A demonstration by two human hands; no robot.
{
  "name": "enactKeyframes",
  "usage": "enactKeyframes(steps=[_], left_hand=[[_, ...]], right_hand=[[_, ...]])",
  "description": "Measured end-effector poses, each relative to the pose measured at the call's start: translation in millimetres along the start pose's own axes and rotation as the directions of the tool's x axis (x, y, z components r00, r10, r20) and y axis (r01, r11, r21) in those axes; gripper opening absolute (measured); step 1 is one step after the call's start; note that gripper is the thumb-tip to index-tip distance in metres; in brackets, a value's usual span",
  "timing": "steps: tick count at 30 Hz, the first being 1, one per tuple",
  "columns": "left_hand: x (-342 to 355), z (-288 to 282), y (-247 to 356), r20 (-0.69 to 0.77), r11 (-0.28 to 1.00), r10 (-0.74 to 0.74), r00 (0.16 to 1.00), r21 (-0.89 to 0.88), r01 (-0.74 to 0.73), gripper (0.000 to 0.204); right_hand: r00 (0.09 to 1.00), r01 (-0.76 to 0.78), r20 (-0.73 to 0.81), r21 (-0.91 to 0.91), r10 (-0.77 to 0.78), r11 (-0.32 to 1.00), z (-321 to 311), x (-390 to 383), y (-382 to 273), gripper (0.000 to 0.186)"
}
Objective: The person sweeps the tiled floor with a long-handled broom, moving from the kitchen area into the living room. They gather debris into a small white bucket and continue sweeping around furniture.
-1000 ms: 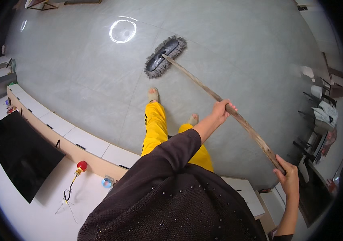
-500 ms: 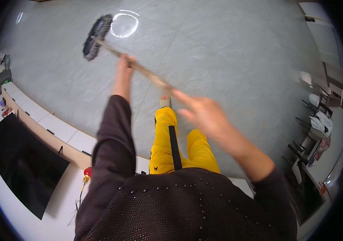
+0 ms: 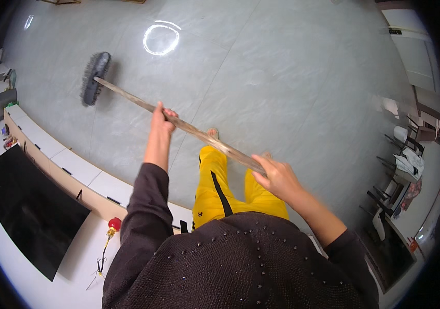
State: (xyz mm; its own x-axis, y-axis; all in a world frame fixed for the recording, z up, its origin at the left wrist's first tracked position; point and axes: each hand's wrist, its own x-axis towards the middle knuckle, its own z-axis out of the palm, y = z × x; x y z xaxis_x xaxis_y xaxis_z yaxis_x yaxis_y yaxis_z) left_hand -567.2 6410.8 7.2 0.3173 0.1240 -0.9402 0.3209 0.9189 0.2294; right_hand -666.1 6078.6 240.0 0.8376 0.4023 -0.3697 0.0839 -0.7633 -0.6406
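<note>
A broom (image 3: pixel 204 138) with a long wooden handle and a wide grey bristled head slants across the view, its head at the upper left over the grey tiled floor (image 3: pixel 281 77). A shadow lies beside the head, and its bristles face left; whether they touch the floor I cannot tell. Partway along the handle, my left hand (image 3: pixel 163 118) is closed round the wood. My right hand (image 3: pixel 277 177) grips the handle's near end, in front of my yellow trousers (image 3: pixel 212 180).
To my left runs a long low cabinet (image 3: pixel 70 164) with white drawers, beside a large black screen (image 3: pixel 31 211) and a red ball-shaped ornament (image 3: pixel 114 224). Chairs (image 3: pixel 400 135) and a long pale table (image 3: pixel 426 190) line the right side. Wooden legs show at the far edge.
The broom head has swung left and nearer to me. Both hands have come closer to my body, still on the handle, with my right hand farther right. The view has shifted slightly.
</note>
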Motion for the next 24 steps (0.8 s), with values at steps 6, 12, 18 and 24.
enactKeyframes(steps=[6,12,18,24], left_hand=[[-41,15,-145,-0.021,0.97,-0.243,0.97,-0.017,0.243,0.033],[-93,41,-337,0.027,0.93,-0.367,0.93,0.04,0.365,0.027],[-170,92,-493,0.016,0.843,-0.51,0.86,0.207,0.496,0.024],[-194,134,-582,-0.04,0.766,-0.555,0.831,0.365,0.529,0.023]], right_hand=[[0.987,-0.149,-0.061,-0.052,0.146,0.987,-45,-99,48,0.042],[0.93,-0.328,-0.179,-0.014,0.32,0.945,-115,-234,141,0.039],[0.823,-0.532,-0.197,0.065,0.533,0.844,-200,-355,200,0.037],[0.761,-0.562,-0.292,0.153,0.58,0.813,-229,-416,214,0.036]])
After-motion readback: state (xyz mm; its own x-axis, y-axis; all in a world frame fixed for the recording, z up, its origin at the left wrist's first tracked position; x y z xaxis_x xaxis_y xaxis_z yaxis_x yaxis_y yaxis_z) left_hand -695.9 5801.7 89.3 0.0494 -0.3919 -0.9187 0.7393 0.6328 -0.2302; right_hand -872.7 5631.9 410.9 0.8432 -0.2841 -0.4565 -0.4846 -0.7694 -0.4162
